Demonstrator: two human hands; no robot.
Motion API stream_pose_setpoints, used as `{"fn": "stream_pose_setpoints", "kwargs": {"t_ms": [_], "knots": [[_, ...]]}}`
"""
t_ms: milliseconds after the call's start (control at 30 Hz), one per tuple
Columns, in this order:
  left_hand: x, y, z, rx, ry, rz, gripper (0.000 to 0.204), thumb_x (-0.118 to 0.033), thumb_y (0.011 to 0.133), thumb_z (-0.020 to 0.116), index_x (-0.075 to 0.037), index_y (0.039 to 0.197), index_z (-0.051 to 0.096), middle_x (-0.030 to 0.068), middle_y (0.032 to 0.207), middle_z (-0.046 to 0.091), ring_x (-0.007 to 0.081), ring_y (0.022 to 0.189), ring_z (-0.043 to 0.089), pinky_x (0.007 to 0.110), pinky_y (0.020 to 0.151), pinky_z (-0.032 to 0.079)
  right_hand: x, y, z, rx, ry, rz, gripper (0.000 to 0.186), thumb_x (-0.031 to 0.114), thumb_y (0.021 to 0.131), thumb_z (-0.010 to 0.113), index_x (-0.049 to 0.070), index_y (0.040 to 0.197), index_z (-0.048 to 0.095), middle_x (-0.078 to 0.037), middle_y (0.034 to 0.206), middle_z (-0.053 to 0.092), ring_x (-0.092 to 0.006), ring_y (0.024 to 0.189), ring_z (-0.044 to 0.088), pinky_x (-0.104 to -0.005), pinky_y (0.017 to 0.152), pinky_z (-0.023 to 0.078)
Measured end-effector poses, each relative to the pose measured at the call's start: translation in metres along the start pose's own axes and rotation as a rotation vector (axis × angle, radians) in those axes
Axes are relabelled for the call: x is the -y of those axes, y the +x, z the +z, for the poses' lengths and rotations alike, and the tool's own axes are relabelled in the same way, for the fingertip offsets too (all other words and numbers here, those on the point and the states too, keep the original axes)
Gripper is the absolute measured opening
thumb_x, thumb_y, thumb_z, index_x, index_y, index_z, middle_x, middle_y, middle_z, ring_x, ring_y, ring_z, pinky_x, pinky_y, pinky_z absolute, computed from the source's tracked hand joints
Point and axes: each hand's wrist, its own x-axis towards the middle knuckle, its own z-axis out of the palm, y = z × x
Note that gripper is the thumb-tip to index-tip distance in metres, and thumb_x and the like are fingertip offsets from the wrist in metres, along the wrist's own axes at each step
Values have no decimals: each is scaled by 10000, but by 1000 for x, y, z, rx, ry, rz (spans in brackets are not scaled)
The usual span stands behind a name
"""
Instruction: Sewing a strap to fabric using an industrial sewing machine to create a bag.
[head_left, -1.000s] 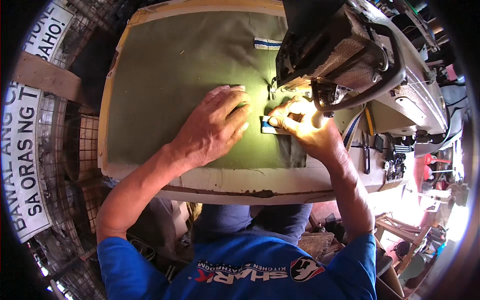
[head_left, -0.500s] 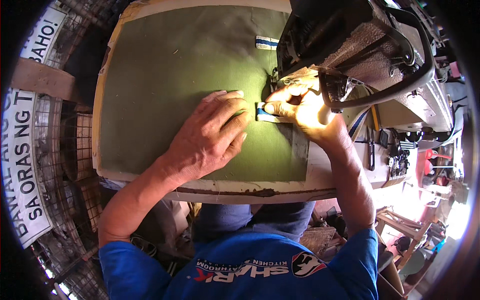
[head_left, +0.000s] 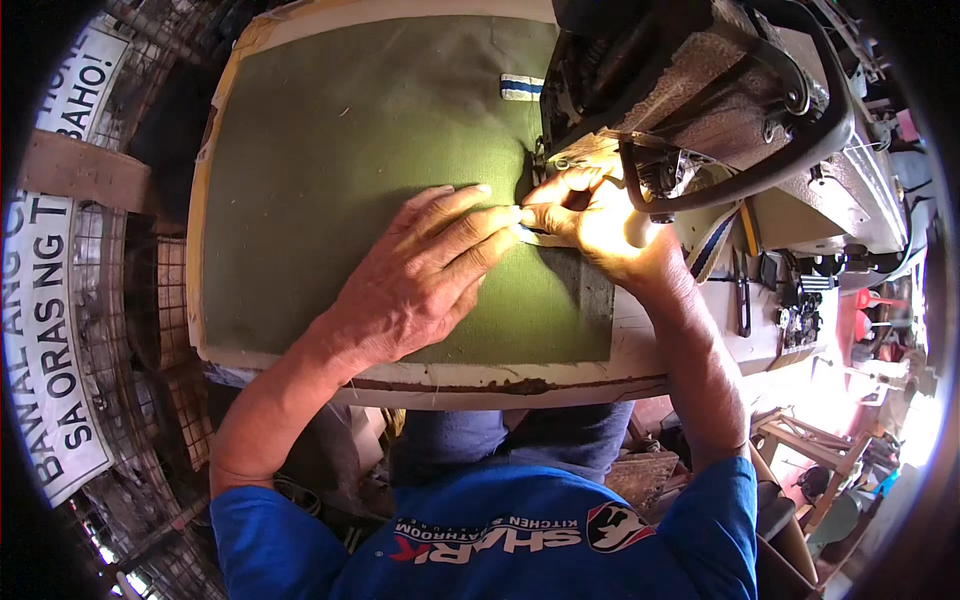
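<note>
Head view: left hand (head_left: 415,285) presses flat on green canvas (head_left: 340,170); right hand (head_left: 590,215) pinches striped webbing (head_left: 535,236) just beside the sewing machine (head_left: 700,90).

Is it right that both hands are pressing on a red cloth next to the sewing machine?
Not quite: the cloth is olive green, not red. The head view shows the left hand flat on it and the right hand pinching a small striped strip by the sewing machine.
</note>
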Motion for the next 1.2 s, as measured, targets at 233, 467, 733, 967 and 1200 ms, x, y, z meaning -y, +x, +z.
{"fn": "stream_pose_setpoints", "kwargs": {"t_ms": [233, 467, 733, 967, 1200], "knots": [[-2, 7, -1, 16, 20, 29, 376, 24, 789, 610, 0, 1163, 630, 134, 1209, 604, 307, 1222, 542, 494, 1108, 401, 8, -1, -15, -65, -911, -832, 317, 245, 857, 764, 50, 1097, 692, -46, 923, 684, -156, 823, 630, -286, 741, 515], [7, 26, 7, -64, -64, 58, 190, -17, 780, 721, 6, 966, 693, 114, 1035, 646, 289, 1006, 614, 410, 934, 489, 5, -11, -35, 107, -301, -321, 190, 169, 827, 747, 42, 946, 672, -104, 913, 675, -264, 846, 639, -386, 755, 507], [11, 22, 14, -109, -165, 16, 188, -22, 771, 730, -18, 955, 691, 88, 998, 618, 269, 973, 584, 401, 904, 480, -9, -14, -28, 54, -455, -389, 164, 193, 869, 706, 66, 968, 680, -117, 947, 654, -302, 881, 630, -406, 782, 506], [11, 20, 17, -153, -203, -17, 209, -20, 770, 743, -10, 972, 692, 85, 988, 632, 265, 953, 590, 391, 885, 486, -9, -14, -18, 67, -521, -324, 172, 140, 885, 698, 39, 1024, 700, -115, 1004, 649, -290, 955, 628, -397, 858, 502], [7, 21, 15, -159, -172, -16, 247, 23, 776, 739, -16, 1017, 702, 91, 1024, 666, 265, 986, 619, 369, 867, 521, -14, -14, -18, 93, -544, -277, 176, 138, 885, 694, 39, 1030, 695, -115, 1004, 640, -291, 949, 624, -401, 854, 499]]}}
